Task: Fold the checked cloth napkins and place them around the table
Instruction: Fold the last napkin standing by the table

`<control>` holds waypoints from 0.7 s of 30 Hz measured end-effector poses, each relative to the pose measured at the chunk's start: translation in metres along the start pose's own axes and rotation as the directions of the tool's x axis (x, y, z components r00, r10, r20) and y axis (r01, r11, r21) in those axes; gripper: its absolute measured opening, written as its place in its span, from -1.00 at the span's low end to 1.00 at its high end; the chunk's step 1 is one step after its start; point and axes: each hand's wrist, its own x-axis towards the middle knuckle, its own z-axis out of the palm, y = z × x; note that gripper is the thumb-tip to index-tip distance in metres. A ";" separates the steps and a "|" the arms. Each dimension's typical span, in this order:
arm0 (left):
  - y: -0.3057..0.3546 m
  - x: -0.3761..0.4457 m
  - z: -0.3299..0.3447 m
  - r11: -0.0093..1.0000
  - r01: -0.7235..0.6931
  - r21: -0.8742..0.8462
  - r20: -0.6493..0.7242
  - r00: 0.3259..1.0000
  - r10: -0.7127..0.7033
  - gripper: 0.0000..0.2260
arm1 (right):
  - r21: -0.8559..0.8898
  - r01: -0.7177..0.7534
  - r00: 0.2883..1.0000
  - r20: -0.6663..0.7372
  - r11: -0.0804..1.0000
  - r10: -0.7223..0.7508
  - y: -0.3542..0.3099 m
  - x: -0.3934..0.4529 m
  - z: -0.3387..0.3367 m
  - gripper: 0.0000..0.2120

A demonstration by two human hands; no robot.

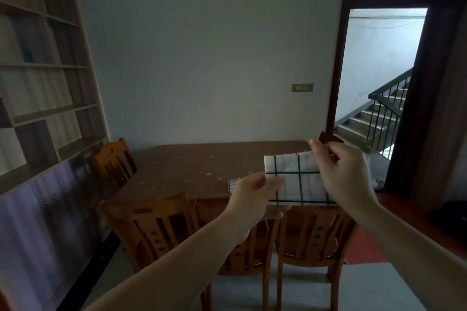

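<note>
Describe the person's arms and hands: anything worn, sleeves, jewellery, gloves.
Both arms are bare from the bottom edge of the picture up to the wrists; no sleeve shows anywhere in view. The left hand and the right hand wear no gloves. No watch, bracelet or band shows at either wrist, and no ring shows on the visible fingers. Nail details are too blurred to tell.

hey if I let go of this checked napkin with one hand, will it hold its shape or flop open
Probably flop. The checked napkin is thin folded cloth, and its layers are held only by the left hand and right hand. It sags slightly between them, so it seems soft and light. Released, the free side would likely droop and the fold might loosen.
</note>
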 end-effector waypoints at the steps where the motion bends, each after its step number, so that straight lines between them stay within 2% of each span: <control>1: -0.002 0.003 0.003 0.999 -0.003 0.033 -0.049 0.999 0.004 -0.85 | 0.023 -0.040 0.999 0.007 0.999 0.040 0.004 -0.006 0.003 -0.63; 3: -0.004 0.007 0.007 0.996 -0.018 0.088 -0.117 0.993 0.028 -0.84 | 0.028 -0.103 0.994 0.050 0.994 0.102 0.013 -0.017 0.009 -0.63; 5: -0.006 0.011 0.005 0.983 -0.083 0.165 -0.124 0.987 0.104 -0.82 | 0.038 -0.201 0.969 0.153 0.979 0.193 0.021 -0.022 0.007 -0.61; 8: -0.010 0.016 -0.001 0.886 -0.221 0.407 0.076 0.975 0.209 -0.82 | -0.039 -0.347 0.837 0.438 0.937 0.328 0.031 -0.013 -0.005 -0.51; 10: -0.013 0.022 0.002 0.790 -0.270 0.550 0.206 0.961 0.186 -0.72 | -0.048 -0.374 0.718 0.617 0.926 0.322 0.035 -0.006 -0.009 -0.38; 11: -0.015 0.025 0.005 0.775 -0.275 0.568 0.241 0.957 0.163 -0.68 | -0.037 -0.345 0.689 0.669 0.938 0.280 0.036 -0.006 -0.008 -0.33; 13: -0.019 0.031 0.013 0.802 -0.257 0.540 0.260 0.957 0.132 -0.66 | 0.009 -0.281 0.723 0.660 0.960 0.205 0.041 -0.010 -0.002 -0.30; 16: -0.024 0.035 0.025 0.939 -0.127 0.320 0.097 0.990 0.101 -0.85 | 0.095 -0.293 0.844 0.493 0.952 0.211 0.052 -0.017 0.006 -0.47; 17: -0.028 0.038 0.028 0.979 -0.052 0.196 0.019 0.999 0.050 -0.77 | 0.113 -0.302 0.870 0.438 0.947 0.226 0.055 -0.019 0.007 -0.53; 19: -0.037 0.043 0.033 0.996 0.081 -0.037 -0.082 0.993 -0.084 -0.69 | 0.141 -0.302 0.907 0.347 0.943 0.238 0.063 -0.023 0.012 -0.58; 21: -0.041 0.047 0.033 0.979 0.148 -0.143 -0.131 0.977 -0.167 -0.65 | 0.165 -0.313 0.916 0.313 0.935 0.252 0.069 -0.027 0.021 -0.58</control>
